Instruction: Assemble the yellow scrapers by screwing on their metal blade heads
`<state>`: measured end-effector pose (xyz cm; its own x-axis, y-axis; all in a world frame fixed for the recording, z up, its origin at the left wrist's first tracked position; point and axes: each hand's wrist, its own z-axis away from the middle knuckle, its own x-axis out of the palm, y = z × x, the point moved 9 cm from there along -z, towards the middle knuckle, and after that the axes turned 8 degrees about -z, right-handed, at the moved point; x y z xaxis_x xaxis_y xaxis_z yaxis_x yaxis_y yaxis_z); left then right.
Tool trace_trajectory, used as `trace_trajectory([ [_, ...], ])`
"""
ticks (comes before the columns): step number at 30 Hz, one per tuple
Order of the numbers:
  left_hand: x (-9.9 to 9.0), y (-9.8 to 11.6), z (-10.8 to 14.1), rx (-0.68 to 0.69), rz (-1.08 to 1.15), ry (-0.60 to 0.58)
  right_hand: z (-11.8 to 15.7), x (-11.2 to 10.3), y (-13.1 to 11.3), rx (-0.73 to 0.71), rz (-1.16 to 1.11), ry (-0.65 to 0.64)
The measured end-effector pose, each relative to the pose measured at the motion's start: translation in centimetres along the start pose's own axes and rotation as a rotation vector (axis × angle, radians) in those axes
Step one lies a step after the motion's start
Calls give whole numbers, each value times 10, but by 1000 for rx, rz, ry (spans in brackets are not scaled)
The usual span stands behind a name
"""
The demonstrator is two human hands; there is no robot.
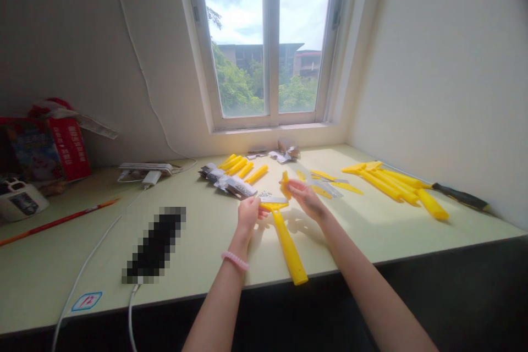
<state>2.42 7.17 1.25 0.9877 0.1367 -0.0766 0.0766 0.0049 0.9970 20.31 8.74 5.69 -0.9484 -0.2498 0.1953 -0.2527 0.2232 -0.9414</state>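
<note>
Forearms [363, 270] extend over a pale-green desk [198, 247] beneath a window [271, 38].

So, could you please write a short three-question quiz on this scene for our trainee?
1. Which hand holds the small yellow plastic piece near the long-handled yellow plastic scraper: A) left, B) right, C) neither?
2. True or false: the pink beaded bracelet is on the left wrist.
3. What tool lies alongside the yellow plastic handles on the far right?

Key: 1. B, the right hand. 2. True. 3. A black-handled screwdriver.
</note>
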Motion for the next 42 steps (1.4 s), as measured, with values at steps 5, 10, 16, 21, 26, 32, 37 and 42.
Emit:
trace_trajectory([
  [5, 1, 0, 0, 3, -11, -7, 2, 19, 5, 36, 116, -108],
  [10, 1, 2, 1, 21, -21, -11, 2, 19, 5, -20, 286, -143],
  [16, 0, 2, 2, 8, 13, -12, 2, 14, 13, 25, 263, -96],
  [21, 0, 2, 2, -7, 37, 1, 5, 22, 11, 27, 159, -124],
  [26, 1, 3, 2, -15, 39, -4, 7, 18, 20, 107, 130, -56],
  [32, 0, 6, 4, -22, 46, -2, 15, 24, 32, 269, 61, -106],
  [37, 1, 6, 5, -28, 64, -13, 17, 28, 37, 348, -47, -152],
  [42, 3, 4, 4, -37, 107, -32, 16, 25, 41, 358, -78, -141],
])
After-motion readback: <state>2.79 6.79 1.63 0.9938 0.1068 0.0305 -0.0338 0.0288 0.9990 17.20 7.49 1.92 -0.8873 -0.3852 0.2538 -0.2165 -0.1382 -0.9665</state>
